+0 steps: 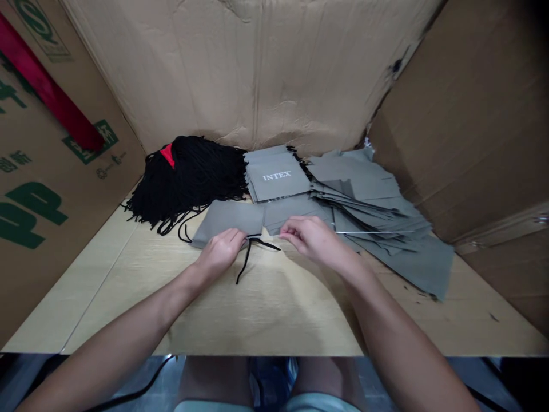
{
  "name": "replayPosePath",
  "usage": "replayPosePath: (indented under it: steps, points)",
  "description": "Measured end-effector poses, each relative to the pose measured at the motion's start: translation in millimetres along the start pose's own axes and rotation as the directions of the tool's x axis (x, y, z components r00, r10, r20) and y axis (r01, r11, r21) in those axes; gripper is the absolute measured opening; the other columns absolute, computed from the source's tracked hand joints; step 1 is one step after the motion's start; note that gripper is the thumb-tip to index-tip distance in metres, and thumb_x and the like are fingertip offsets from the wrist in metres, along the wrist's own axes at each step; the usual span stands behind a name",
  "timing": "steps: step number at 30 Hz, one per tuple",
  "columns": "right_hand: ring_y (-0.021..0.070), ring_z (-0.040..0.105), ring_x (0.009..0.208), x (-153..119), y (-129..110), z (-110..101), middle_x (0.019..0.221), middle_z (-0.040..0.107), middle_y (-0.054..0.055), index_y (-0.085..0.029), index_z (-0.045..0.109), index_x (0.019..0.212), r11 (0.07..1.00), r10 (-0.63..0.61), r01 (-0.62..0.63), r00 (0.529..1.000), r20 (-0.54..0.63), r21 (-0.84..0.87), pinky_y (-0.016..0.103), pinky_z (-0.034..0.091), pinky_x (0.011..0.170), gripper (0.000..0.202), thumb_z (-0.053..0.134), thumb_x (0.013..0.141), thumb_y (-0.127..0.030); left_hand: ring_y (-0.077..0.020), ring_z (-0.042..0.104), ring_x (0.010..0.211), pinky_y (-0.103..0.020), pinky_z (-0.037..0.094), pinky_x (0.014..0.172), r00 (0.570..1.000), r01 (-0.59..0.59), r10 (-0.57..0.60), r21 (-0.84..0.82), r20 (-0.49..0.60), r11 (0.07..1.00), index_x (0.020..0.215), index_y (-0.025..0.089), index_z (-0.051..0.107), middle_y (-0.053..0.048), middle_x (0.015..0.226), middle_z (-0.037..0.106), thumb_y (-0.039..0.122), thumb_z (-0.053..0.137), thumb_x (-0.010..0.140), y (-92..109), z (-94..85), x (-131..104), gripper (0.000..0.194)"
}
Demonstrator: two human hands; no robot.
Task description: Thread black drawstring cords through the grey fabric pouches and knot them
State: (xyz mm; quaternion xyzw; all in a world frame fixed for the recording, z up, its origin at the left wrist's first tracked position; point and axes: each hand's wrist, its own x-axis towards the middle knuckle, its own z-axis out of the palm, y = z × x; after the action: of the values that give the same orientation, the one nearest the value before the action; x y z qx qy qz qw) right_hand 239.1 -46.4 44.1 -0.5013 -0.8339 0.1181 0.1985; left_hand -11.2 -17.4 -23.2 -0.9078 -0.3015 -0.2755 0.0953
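Nearest, on a pale tabletop, loose black cord ends. Pinching a flat grey pouch by its near edge in the left hand; pinching, apparently, a thin rod in the right hand. Best to keep edge firm, rod level. Beyond: printed pouches, black cord bundle.

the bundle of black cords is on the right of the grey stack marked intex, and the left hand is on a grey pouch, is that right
Not quite: the head view shows the bundle of black cords on the left of the grey stack marked INTEX. The left hand is on a grey pouch, as you say.
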Motion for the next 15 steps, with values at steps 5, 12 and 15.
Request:
replayPosePath:
  steps: [5, 12, 15]
  points:
    - [0.0116, 0.054, 0.059, 2, -5, 5, 0.067, 0.066, 0.002, -0.015, 0.069, 0.078, 0.992, 0.060, -0.071, 0.993, 0.105, 0.106, 0.022, 0.036, 0.060, 0.017, 0.058, 0.087, -0.025, -0.0176, 0.059, 0.072, -0.028, 0.047, 0.066, 0.997, -0.082, 0.082, 0.057, 0.001, 0.995, 0.096, 0.013, 0.057, -0.005, 0.077, 0.061, 0.012, 0.038, 0.096, 7, -0.3, 1, 0.019]
    - [0.0137, 0.059, 0.068, 2, -33, 26, 0.078, 0.069, 0.004, -0.017, 0.068, 0.081, 0.996, 0.036, -0.039, 0.998, 0.043, 0.075, 0.024, 0.040, 0.066, 0.017, 0.053, 0.088, -0.019, -0.0164, 0.059, 0.068, -0.028, 0.046, 0.063, 0.989, -0.148, 0.148, 0.100, 0.012, 0.984, 0.088, 0.015, 0.058, -0.004, 0.077, 0.064, 0.016, 0.041, 0.096, 27, -2.4, 8, 0.018]
    - [0.0147, 0.061, 0.071, -1, -34, 19, 0.085, 0.071, 0.005, -0.017, 0.068, 0.091, 0.998, 0.041, -0.043, 0.999, 0.034, 0.053, 0.024, 0.041, 0.067, 0.014, 0.055, 0.088, -0.022, -0.0164, 0.061, 0.069, -0.027, 0.045, 0.062, 0.995, -0.096, 0.095, 0.103, 0.020, 0.990, 0.089, 0.015, 0.059, -0.003, 0.077, 0.065, 0.015, 0.045, 0.095, 24, -5.0, 8, 0.015]
